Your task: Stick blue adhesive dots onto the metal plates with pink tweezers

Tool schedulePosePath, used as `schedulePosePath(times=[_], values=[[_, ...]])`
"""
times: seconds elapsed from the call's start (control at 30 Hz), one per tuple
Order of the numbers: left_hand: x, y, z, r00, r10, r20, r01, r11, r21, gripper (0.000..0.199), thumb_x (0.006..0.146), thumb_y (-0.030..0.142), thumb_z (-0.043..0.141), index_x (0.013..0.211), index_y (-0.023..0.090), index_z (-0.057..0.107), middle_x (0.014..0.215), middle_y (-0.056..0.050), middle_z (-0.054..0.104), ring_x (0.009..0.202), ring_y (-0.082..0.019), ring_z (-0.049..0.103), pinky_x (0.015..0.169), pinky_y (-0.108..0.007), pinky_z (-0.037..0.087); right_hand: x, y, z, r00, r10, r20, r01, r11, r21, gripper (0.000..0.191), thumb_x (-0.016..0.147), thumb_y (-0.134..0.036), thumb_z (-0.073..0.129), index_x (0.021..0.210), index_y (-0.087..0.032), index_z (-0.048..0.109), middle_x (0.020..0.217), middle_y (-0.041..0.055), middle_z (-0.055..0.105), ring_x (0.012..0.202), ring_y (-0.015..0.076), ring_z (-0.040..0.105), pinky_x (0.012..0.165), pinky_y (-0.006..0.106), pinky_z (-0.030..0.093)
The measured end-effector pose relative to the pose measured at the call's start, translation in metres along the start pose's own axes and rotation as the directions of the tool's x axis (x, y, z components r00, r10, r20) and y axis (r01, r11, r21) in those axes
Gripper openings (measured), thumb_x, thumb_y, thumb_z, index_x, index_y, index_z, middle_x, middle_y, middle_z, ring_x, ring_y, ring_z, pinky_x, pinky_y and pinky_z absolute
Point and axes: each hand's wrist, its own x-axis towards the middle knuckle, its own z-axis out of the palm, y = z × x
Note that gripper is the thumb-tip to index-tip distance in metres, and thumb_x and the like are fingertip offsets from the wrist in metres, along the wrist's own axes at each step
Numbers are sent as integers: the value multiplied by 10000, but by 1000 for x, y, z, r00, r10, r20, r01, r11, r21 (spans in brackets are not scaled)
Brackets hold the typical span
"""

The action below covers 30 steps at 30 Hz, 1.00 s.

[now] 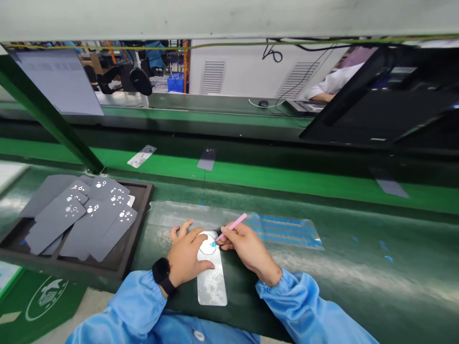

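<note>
A slanted green metal post (48,115) stands beside a hanging white sheet (66,81); farther back, a blue plastic bin (176,83)

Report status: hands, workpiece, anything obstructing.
Left bare hand spread, partly over silvery rectangular panel. Right bare hand gripping slim pink tool, tip at small blue patch on panel. Panel lying flat, partly hidden by hand; no other obstruction visible.
</note>
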Motion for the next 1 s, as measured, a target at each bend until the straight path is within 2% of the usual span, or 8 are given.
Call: schedulePosePath(times=[0.17,0.4,1.0], values=[[-1,0,0,999,-6,32,7,1000,-30,609,554,476,851,1077,272,613,1246,-71,624,1277,-386,386,973,-618,214,0,5,4,1000,19,-24,-19,1000,17,327,626,-450,760,644,-166,599,561,26,658,536,146,637,490,238,534],[-2,-3,2,1000,21,11,-21,999,-29,583,571,482,842,1068,276,617,1250,-68,624,1253,-361,425,984,-587,217,4,7,2,998,60,-19,-59,997,41,283,647,-400,755,621,-176,584,552,16,650,513,140,631,461,226,526],[-3,-4,3,999,39,14,-38,999,-24,532,615,494,810,1074,289,635,1250,-83,619,1248,-358,427,980,-581,229,5,16,2,998,-42,-36,41,999,-33,370,607,-510,733,650,-171,590,561,32,654,523,154,623,416,226,479]])
